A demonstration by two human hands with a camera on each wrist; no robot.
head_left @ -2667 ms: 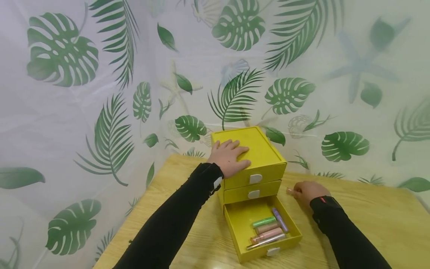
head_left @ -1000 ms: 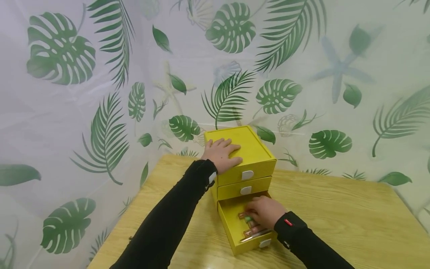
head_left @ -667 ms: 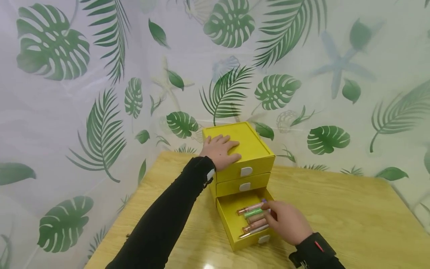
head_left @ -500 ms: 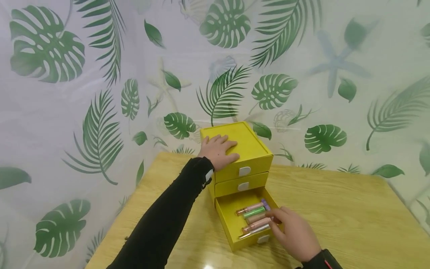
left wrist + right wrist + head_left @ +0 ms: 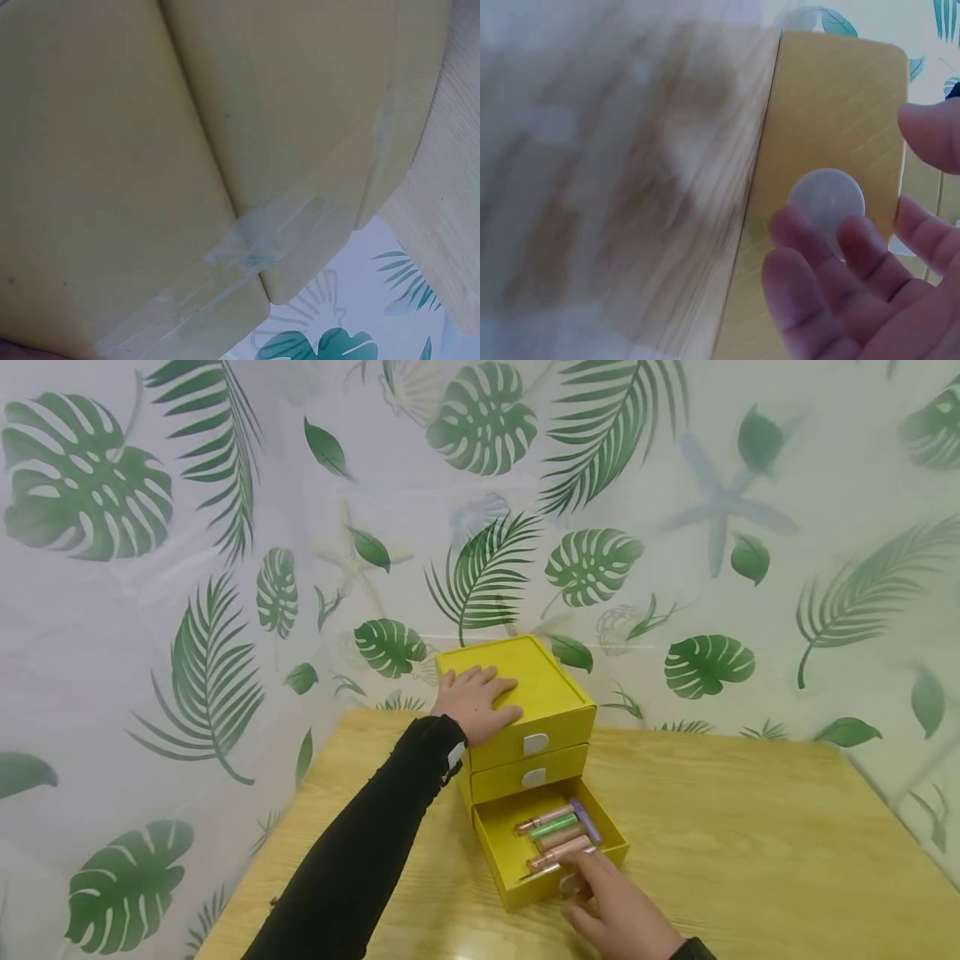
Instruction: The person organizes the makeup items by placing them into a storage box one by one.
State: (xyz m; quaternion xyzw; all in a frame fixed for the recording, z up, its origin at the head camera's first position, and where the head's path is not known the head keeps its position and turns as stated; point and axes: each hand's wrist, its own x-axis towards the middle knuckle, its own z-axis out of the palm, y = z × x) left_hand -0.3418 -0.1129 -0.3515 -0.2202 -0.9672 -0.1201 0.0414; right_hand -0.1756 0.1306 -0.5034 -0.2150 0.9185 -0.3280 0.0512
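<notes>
My left hand (image 5: pixel 476 704) rests with spread fingers on the top of a small yellow drawer cabinet (image 5: pixel 543 681). Its bottom drawer (image 5: pixel 495 843) is pulled out. In that drawer lie slim tubes: a pink one (image 5: pixel 551 817) at the back, a green one (image 5: pixel 553 826), a tan one (image 5: pixel 560 837), another pink one (image 5: pixel 558 853) and a purple one (image 5: pixel 586 821) along the right wall. A thin silvery stick (image 5: pixel 542 871) lies nearest the front, partly hidden. My right hand (image 5: pixel 618 914), fingers loosely bent, is at the drawer front by its white pull tab (image 5: pixel 829 196), holding nothing.
Two closed drawers with white tabs (image 5: pixel 535 743) sit above the pulled-out one. The cabinet stands on a wood-grain table (image 5: pixel 712 827). A leaf-patterned sheet (image 5: pixel 585 460) hangs behind it. Clear tape (image 5: pixel 255 240) crosses the cabinet's side.
My right hand has brought a pink tube from beside the cabinet into the drawer, let go of it, and drawn back to the drawer front. The left hand keeps its place on top.
</notes>
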